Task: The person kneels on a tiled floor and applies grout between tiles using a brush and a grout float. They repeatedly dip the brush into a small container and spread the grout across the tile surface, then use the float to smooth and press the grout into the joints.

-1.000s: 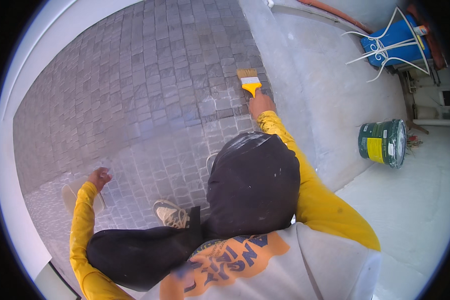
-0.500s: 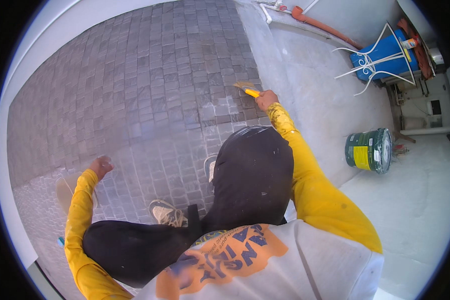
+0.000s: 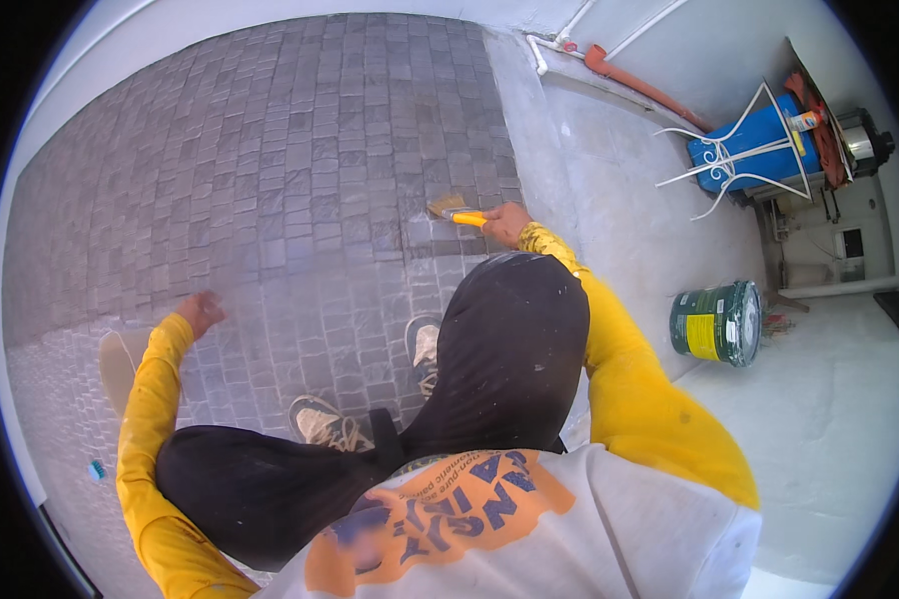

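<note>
A flat paintbrush [image 3: 466, 217] with a yellow handle and pale bristles is gripped in my right hand [image 3: 507, 225]. Its bristles are at the grey stone-patterned paving [image 3: 310, 160], pointing left, close to the plain concrete strip. Whitish lines and patches mark the paving around and below the brush. My left hand [image 3: 202, 311] hovers over the paving with its fingers loosely apart, holding nothing that I can see. Partly behind my left forearm stands a beige tub [image 3: 118, 364]; its contents are hidden.
My shoes [image 3: 328, 424] rest on the paving between the hands. A green bucket [image 3: 714, 322] sits on concrete at the right. Beyond it are a white metal frame [image 3: 739, 150], a blue container [image 3: 709, 180] and an orange pipe [image 3: 649, 88]. A small turquoise item [image 3: 97, 469] lies at the lower left.
My right hand has moved the paintbrush left and slightly down across the paving. My left hand stays over nearly the same spot. The whole view has shifted a little.
</note>
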Motion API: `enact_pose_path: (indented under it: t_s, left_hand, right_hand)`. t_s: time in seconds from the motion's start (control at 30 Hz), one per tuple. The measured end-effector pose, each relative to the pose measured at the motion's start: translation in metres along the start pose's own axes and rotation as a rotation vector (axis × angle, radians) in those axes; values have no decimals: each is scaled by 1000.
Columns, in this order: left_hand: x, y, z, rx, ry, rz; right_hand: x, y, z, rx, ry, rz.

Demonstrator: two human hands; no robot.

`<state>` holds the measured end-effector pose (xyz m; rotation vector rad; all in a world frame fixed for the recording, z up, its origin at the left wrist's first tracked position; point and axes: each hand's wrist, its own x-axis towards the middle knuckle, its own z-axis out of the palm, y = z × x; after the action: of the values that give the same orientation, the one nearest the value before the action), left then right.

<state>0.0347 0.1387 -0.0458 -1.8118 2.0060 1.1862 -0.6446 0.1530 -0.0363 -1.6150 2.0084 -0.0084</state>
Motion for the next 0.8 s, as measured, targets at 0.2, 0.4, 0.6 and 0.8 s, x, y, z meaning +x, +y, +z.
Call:
enact_pose_path:
  t_s: [0.2,0.4,0.6,0.8]
  left_hand:
    - [-11,13,-2,56,14,-21]
    - [-17,35,-11,54,-32,-46]
    - [-15,38,-16,-46,-22,-57]
    - [-18,53,-22,24,-74,-75]
  right_hand:
    - [-3,-29,-12,80,305,285]
    - [-7,-118,31,-214,-138,-169]
    - [40,-94,-34,-703,-230,-269]
    - [11,-116,-81,-881,-168,7]
